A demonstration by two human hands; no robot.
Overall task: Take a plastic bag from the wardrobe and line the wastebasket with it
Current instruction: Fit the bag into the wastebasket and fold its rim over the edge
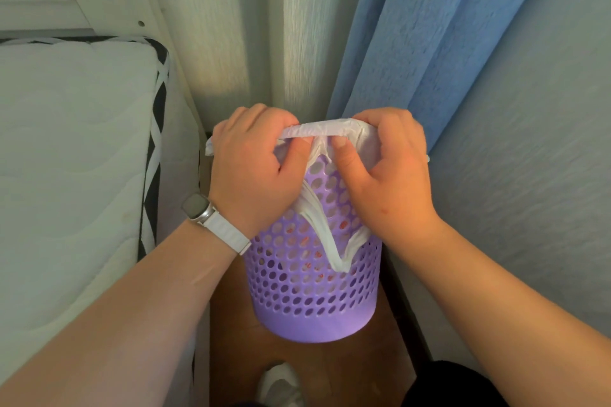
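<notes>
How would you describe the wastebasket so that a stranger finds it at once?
Look at the room corner between the white quilted mattress and the blue curtain. On the brown floor there stands a round lilac plastic wastebasket. Only it has walls full of round holes.

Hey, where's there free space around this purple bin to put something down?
The wooden floor between the wastebasket and the shoe is bare, and so is the mattress on the left. Crowded at the rim, where left hand and right hand grip the plastic bag; tight beside the wall.
</notes>
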